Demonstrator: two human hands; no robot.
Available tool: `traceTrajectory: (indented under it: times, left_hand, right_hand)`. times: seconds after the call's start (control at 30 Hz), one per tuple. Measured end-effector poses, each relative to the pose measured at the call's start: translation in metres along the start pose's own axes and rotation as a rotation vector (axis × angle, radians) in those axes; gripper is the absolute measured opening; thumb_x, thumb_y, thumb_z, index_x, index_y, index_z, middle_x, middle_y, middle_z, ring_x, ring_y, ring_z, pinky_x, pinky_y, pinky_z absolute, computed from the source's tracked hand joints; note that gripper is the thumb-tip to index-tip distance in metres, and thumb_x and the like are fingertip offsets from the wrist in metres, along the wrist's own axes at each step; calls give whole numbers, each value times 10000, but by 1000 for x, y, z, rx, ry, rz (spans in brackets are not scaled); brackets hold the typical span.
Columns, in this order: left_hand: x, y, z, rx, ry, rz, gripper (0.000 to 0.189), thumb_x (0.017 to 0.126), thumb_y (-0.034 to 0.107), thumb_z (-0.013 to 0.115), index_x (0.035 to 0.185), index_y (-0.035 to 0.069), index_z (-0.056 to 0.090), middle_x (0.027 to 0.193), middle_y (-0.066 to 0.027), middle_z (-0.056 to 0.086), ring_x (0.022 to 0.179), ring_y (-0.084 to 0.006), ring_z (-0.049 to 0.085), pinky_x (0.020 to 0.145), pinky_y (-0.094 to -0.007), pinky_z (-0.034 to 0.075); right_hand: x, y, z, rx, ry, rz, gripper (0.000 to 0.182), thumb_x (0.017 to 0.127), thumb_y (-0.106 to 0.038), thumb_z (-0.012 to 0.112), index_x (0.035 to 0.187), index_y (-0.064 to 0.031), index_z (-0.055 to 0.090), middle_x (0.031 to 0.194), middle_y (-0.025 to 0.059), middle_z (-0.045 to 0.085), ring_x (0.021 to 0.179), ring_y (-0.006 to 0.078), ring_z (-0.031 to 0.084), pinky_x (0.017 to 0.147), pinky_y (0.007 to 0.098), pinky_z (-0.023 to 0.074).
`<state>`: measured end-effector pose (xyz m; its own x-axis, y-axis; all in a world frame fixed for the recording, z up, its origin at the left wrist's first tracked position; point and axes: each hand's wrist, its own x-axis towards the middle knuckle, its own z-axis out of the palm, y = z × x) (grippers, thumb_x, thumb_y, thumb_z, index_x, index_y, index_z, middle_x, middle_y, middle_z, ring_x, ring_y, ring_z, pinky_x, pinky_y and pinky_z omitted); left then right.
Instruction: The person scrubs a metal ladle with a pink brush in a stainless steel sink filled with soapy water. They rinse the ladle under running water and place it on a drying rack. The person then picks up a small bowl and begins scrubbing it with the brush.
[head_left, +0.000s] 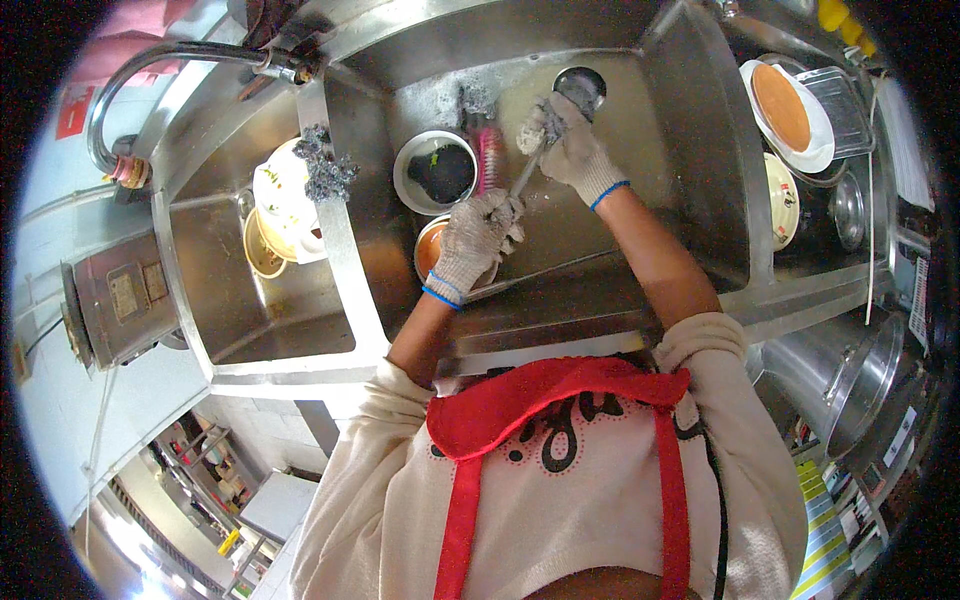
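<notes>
Both my hands wear off-white knit gloves with blue cuffs, over the middle basin of a stainless-steel sink (697, 150). My left hand (480, 232) grips the handle of a metal ladle (579, 86). My right hand (574, 146) closes around the ladle near its bowl, with a greyish scrubbing pad (534, 129) against the shaft. Beside my left hand are a white-rimmed bowl with a dark inside (439, 172) and a pink-backed scrub brush (488, 159). An orange-lined bowl (429, 246) lies partly hidden behind that hand. A long metal rod (540, 274) slants below.
The left basin holds stacked bowls and plates with food scraps (281, 195). A dark steel-wool scourer (327, 166) rests on the divider under a curved faucet (180, 51). To the right are stacked plates (784, 112), a clear plastic container (840, 105) and a large metal pot (862, 375).
</notes>
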<state>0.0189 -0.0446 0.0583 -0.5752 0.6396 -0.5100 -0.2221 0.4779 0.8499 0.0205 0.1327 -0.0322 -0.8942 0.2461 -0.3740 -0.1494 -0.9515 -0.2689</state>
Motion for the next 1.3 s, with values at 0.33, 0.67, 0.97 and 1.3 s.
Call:
traceTrajectory:
  times: [0.33, 0.67, 0.97, 1.3]
  left_hand:
    - [10, 1, -3, -75, -12, -93, 104, 737, 7, 411, 802, 10, 492, 624, -45, 534, 481, -78, 475, 411, -204, 383]
    - [41, 16, -24, 59, 413, 548, 315, 696, 143, 518, 980, 42, 428, 874, -129, 490, 759, -233, 512, 618, -257, 414]
    - [25, 42, -25, 939, 498, 519, 326, 641, 42, 482, 950, 146, 507, 906, -61, 532, 819, -222, 513, 666, -277, 410]
    - [24, 35, -32, 863, 519, 597, 302, 677, 125, 487, 978, 133, 466, 900, -48, 523, 773, -181, 511, 661, -271, 397]
  right_hand:
    - [-47, 24, 24, -291, 36, 166, 252, 743, -207, 491, 923, -32, 472, 823, 42, 526, 743, 150, 519, 635, 281, 440]
    - [-52, 1, 15, -1721, 70, 41, 451, 653, -369, 540, 990, -80, 458, 933, 83, 511, 833, 214, 498, 731, 321, 391]
    - [-52, 8, 14, -2136, -157, 25, 422, 641, -387, 538, 960, -117, 479, 905, 88, 526, 817, 226, 507, 700, 337, 405]
    - [-58, 7, 53, -1874, -142, -57, 400, 604, -338, 588, 925, -117, 499, 846, 104, 543, 754, 215, 521, 679, 319, 410]
